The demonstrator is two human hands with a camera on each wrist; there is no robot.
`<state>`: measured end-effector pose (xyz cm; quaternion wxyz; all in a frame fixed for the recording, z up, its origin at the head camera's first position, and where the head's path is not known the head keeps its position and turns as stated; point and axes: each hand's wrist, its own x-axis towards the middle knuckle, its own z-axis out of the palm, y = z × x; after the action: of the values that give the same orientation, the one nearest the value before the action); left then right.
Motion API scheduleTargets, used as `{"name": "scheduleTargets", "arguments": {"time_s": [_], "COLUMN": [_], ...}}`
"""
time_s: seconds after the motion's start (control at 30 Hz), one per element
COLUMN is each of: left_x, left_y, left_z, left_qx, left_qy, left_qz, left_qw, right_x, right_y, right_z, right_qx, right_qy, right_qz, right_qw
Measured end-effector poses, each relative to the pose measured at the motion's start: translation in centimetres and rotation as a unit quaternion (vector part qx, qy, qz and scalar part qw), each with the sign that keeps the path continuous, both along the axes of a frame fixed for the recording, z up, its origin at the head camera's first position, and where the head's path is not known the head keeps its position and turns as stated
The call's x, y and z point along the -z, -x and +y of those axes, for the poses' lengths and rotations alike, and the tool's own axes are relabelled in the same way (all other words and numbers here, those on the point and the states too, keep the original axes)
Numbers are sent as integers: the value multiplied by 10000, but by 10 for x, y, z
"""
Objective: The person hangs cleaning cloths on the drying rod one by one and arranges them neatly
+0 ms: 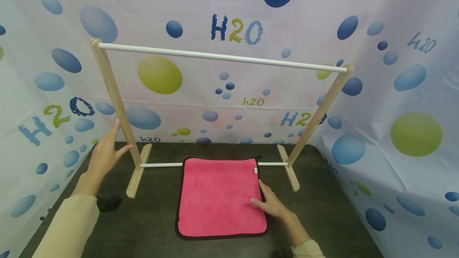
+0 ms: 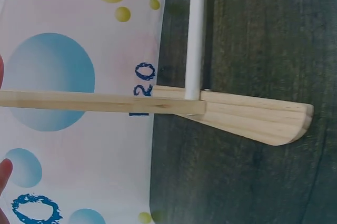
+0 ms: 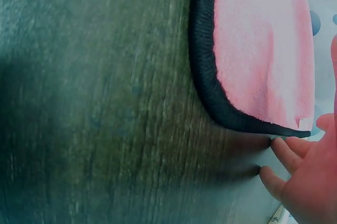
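Note:
A pink cloth [image 1: 220, 198] with a black border lies flat on the dark table, its far edge over the lower white bar of a wooden rack. Beside the cloth's right edge is my right hand [image 1: 273, 204], fingers extended and thumb apart over the pink side. In the right wrist view its fingertips [image 3: 284, 153] are close to the black border [image 3: 208, 92]; whether they touch it I cannot tell. My left hand [image 1: 104, 152] is raised next to the rack's left post [image 1: 116, 98], thumb and fingers spread, with nothing held. The post [image 2: 95, 101] crosses the left wrist view.
A white upper bar [image 1: 222, 56] joins the rack's two posts. The right post [image 1: 319, 116] leans outward above its wooden foot [image 1: 288, 168]. A small black object [image 1: 109, 203] lies near the left sleeve. Printed sheeting [image 1: 229, 126] with bubbles surrounds the table.

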<state>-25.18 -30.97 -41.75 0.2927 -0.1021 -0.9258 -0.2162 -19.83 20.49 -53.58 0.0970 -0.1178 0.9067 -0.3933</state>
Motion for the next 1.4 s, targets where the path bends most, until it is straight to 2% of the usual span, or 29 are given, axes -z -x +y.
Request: {"name": "scheduleTargets", "arguments": {"time_s": [0.1,0.23,0.4,0.57,0.73,0.9,1.2,1.4], "left_x": [-4,-9,-10,-9,-5,-1,4,6], "left_y": [4,7,11,12,12,14,18,24], "left_z": [0,-1,-3,-7,-9,-7,-3,0], "left_qx": [-13,-35,-82,-164,-217,-260,-305,-38], "left_qy": [133,189,236,234,252,192,159,4], "left_qz": [157,179,367,488,734,779,818,896], "left_qw": [9998,9997,9990,9984,9967,9964,9961,9960], "right_x": [2,3,3,6,8,11,14,13], "right_y": [0,0,2,8,16,22,23,23], "right_z": [-1,-3,-6,-9,-13,-15,-19,-16], "right_qx": [-22,21,59,34,55,114,311,434], "right_qy": [-53,-184,-488,-624,-420,-315,-883,-1018], "right_qz": [-25,-70,57,200,283,130,222,265], "right_qw": [10000,9998,9988,9978,9987,9994,9954,9935]}}
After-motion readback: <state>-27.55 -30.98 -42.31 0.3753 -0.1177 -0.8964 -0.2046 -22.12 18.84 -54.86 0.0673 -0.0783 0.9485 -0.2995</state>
